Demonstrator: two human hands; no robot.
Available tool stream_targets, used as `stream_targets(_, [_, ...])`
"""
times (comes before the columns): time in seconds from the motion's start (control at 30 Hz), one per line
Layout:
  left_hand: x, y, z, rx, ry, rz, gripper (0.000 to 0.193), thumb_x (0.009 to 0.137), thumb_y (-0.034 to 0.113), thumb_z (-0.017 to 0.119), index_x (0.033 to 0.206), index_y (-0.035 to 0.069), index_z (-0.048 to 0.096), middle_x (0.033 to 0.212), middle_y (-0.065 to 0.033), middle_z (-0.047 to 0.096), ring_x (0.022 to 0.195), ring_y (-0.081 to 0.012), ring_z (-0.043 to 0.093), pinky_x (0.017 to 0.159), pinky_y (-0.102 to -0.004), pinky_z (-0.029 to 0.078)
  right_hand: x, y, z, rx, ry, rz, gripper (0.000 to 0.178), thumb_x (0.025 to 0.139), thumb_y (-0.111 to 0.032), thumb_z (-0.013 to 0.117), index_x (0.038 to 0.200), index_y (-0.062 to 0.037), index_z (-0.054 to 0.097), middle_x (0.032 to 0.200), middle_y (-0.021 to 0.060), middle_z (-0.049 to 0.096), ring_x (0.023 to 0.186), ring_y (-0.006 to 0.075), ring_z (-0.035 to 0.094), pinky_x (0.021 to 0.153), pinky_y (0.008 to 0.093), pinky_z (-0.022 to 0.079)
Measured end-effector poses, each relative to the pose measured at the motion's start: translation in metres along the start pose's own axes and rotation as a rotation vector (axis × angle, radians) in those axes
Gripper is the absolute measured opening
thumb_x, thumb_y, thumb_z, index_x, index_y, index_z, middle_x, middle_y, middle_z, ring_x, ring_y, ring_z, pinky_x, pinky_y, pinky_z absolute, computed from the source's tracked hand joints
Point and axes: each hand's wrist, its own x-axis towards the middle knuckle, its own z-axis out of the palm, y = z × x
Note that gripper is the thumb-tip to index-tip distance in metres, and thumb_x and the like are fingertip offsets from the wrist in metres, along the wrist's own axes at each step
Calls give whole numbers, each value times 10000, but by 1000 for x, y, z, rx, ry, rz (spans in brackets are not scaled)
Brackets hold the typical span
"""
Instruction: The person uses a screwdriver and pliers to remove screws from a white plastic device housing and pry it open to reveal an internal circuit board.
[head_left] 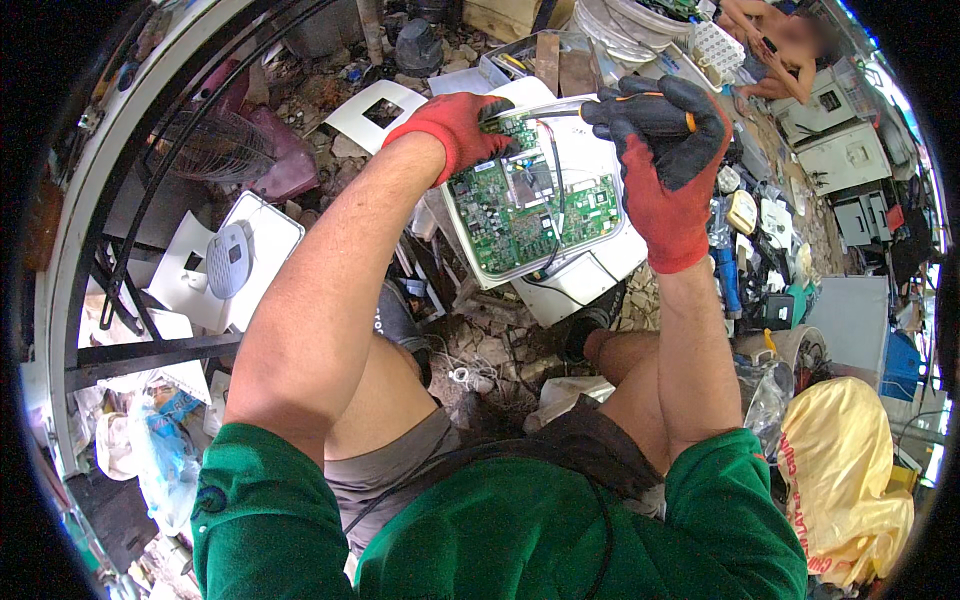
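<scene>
A white casing (466,245) with a green circuit board (490,205) in it lies in front of me. My left hand (452,132), in a red glove with black fingers, is closed over the board's far left corner, fingertips on its edge. My right hand (675,150), gloved alike, grips a screwdriver (600,117) with a black and orange handle. Its shaft points left across the casing's far edge toward my left hand; whether the tip touches anything I cannot tell. A dark cable (556,190) with light bands crosses the board.
White plastic covers (365,108) lie beyond my left hand. More white panels (262,235) and a fan grille (210,145) are at the left. A yellow plastic bag (845,470) stands at the right. Another person (775,50) sits at the far right. Rubble covers the ground.
</scene>
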Motion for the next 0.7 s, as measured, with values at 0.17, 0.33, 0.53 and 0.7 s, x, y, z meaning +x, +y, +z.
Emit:
stream_targets(0.17, [-1,3,-2,-12,-21,19,496,789,394,737,1235,207,633,1082,-131,696,1008,-324,655,889,-408,509,-3,8,-1,38,18,21,532,881,-1,568,1331,-13,286,1169,188,592,1027,245,646,888,348,526])
stream_targets(0.33, [-4,2,-3,-30,-4,60,435,790,355,707,1197,210,653,1050,-127,702,987,-330,658,878,-411,513,8,-22,-5,-335,-82,28,485,796,-59,671,1234,-59,466,1073,148,641,944,272,682,800,355,545])
stream_targets(0.53, [4,-4,1,-44,22,149,418,772,336,691,1167,199,670,1055,-126,702,987,-333,659,890,-404,512,22,-69,7,-734,-143,92,424,782,-194,712,1165,-125,544,961,123,680,863,332,686,700,391,550])
stream_targets(0.7, [2,0,1,-116,-15,133,413,761,347,702,1142,188,688,1049,-126,705,993,-326,660,897,-388,510,26,-79,-2,-807,-114,176,366,823,-231,702,1124,-95,544,875,116,699,788,288,697,678,381,540])
